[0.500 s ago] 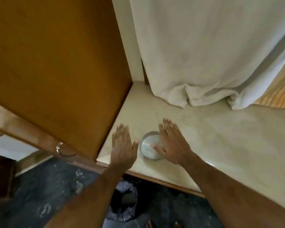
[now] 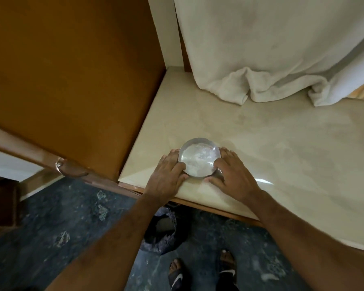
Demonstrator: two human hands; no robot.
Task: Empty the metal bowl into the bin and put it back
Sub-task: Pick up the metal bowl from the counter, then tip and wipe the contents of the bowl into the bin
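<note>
We see the metal bowl sitting upright on the pale marble counter, close to its front edge and near the left corner. Something whitish and glossy fills its inside, though we cannot tell what it is. The left hand cups the bowl's left side, fingers curled along the wall and the thumb hooked over the near rim. The right hand mirrors it on the right side, fingers against the wall and the index finger resting over the rim. Both hands are closed around the bowl, which rests on the counter between them.

Below the counter edge, on the dark speckled floor, stands a bin lined with a dark bag, partly hidden behind the left forearm. Our feet in dark sandals show beside it. A white cloth hangs down onto the back of the counter, and a brown wooden door with a metal ring handle stands to the left.
</note>
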